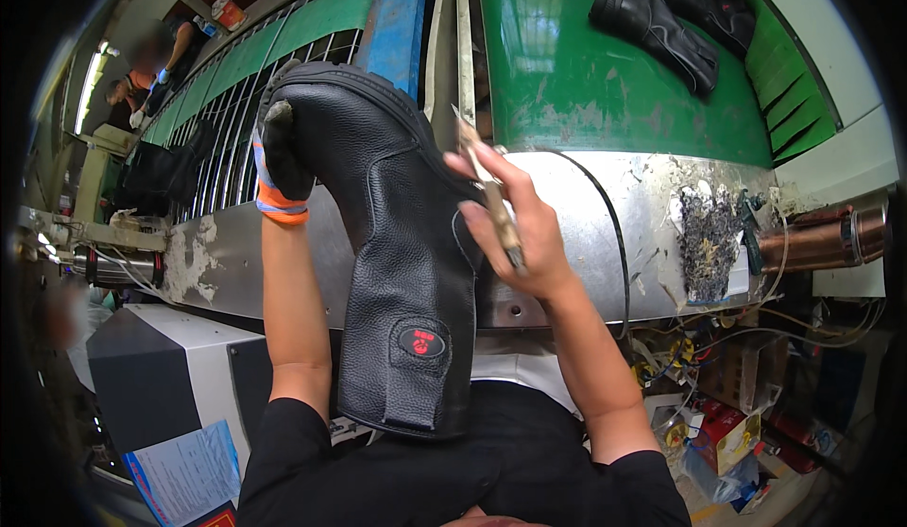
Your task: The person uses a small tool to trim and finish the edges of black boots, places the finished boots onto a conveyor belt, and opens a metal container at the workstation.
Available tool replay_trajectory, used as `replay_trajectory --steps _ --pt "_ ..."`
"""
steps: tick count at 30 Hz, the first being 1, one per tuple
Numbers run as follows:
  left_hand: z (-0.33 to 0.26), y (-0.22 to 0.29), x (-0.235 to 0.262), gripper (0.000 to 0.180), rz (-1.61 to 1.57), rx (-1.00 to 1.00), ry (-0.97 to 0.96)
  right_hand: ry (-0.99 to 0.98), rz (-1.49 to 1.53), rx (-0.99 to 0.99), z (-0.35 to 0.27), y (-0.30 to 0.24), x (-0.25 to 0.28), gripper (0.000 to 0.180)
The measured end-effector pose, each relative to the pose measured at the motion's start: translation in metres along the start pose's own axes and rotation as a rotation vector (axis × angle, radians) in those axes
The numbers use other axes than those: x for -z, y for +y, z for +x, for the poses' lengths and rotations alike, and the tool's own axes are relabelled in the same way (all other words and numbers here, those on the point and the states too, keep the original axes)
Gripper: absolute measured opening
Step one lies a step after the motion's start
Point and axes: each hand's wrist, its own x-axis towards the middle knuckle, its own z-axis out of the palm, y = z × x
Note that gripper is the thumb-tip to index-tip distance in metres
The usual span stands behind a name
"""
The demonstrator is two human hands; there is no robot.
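Observation:
A tall black leather boot (411, 206) is held up in front of me, its toe at the far left and its shaft hanging toward my chest. A small oval badge with a red mark is on the shaft. My left hand (283, 154), in a dark-palmed glove with an orange cuff, is closed round the toe. Bare and closed, my right hand (529, 229) grips a slim pointed tool (491, 187) with a worn tan handle. The tool's tip points away from me, just right of the sole edge; whether it touches the boot I cannot tell.
Black boots (657, 26) lie on a green conveyor belt (548, 73). Dark scraps (710, 243) cover part of the metal ledge (576, 243) at right, beside a black cable (609, 206). Another dark boot (165, 168) stands left near rollers; a person (175, 50) works farther off.

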Motion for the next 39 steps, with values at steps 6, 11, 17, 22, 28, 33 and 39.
replay_trajectory --steps 6,11,17,22,28,33,39 --pt "-0.002 0.01 -0.004 0.058 0.112 -0.034 0.003 -0.126 -0.128 0.113 0.016 0.008 0.0 0.061" --pt "-0.005 0.005 -0.004 0.054 0.105 -0.052 0.049 -0.126 0.109 -0.158 -0.009 -0.013 0.018 0.049" --pt "0.001 0.005 -0.007 0.052 0.037 0.023 -0.007 -0.123 0.317 -0.359 0.004 -0.013 0.017 0.038" --pt "0.001 -0.002 0.007 0.051 0.009 -0.004 0.012 -0.142 0.321 -0.478 -0.009 -0.012 0.025 0.037" --pt "-0.007 -0.015 0.023 0.052 -0.211 0.075 0.164 -0.01 0.513 -0.656 -0.054 0.0 0.028 0.038" --pt "-0.032 -0.021 0.049 0.046 -0.247 0.141 0.049 0.172 0.752 -0.77 -0.074 0.002 0.023 0.041" --pt "-0.122 -0.024 0.089 0.05 -0.209 0.331 0.278 0.302 0.787 -0.779 -0.067 0.004 -0.008 0.039"
